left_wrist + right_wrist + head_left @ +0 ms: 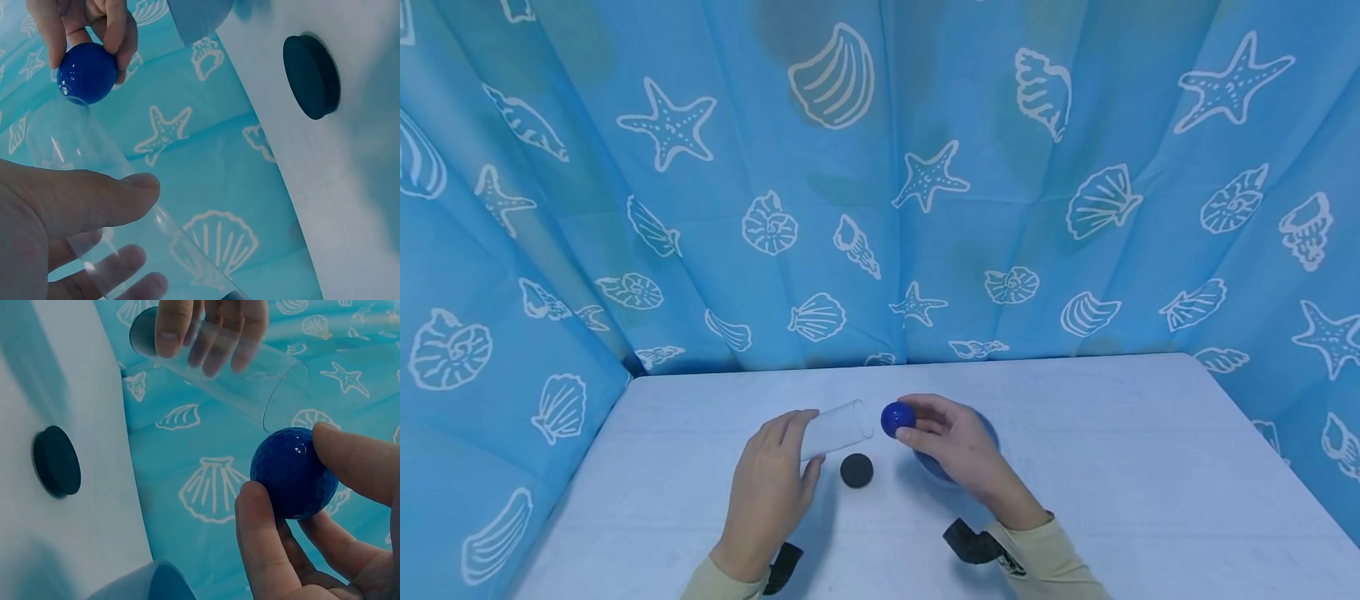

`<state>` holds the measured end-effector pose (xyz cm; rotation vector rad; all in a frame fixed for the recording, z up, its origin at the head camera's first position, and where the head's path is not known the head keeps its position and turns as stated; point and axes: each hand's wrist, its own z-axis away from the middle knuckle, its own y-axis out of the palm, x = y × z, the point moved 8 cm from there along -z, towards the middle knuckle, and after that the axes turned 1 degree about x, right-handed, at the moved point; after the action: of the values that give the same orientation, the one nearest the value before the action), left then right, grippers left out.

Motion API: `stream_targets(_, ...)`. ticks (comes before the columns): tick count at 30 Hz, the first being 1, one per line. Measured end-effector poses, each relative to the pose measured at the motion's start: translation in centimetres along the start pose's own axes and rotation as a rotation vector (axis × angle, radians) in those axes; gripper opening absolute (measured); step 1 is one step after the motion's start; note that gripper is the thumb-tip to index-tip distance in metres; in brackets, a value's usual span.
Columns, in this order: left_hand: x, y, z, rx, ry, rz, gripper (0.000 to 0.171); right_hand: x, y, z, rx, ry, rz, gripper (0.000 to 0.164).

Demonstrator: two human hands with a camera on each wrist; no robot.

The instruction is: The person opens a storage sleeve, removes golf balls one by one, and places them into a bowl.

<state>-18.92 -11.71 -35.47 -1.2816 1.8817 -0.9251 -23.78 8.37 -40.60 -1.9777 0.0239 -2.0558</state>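
Note:
A clear plastic tube (838, 429) is gripped by my left hand (772, 475), tilted with its open mouth toward the right. In the right wrist view a dark cap (144, 332) closes the tube's far end. My right hand (958, 442) pinches a dark blue golf ball (898, 419) between thumb and fingers, close to the tube's mouth. The ball's dimpled surface shows in the right wrist view. Below the two hands, a round black cap (857, 471) lies on the white table.
A blue bowl (936, 468) stands on the table (1112, 467), partly hidden behind my right hand. Past the table's back edge hangs a blue curtain (865, 183) with white shells and starfish. Each wrist carries a black strap mount (972, 543).

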Motion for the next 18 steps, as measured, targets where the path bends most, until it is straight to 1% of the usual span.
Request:
stream_targets(9, 0.2, 0.2, 0.0, 0.007, -0.031, 0.026, 0.061, -0.5, -0.9, -0.2, -0.013, 0.048, 0.102, 0.046)
stream_targets(18, 0.6, 0.7, 0.2, 0.035, -0.082, 0.058, 0.06, -0.3, -1.6, -0.1, 0.024, 0.045, 0.171, 0.044)
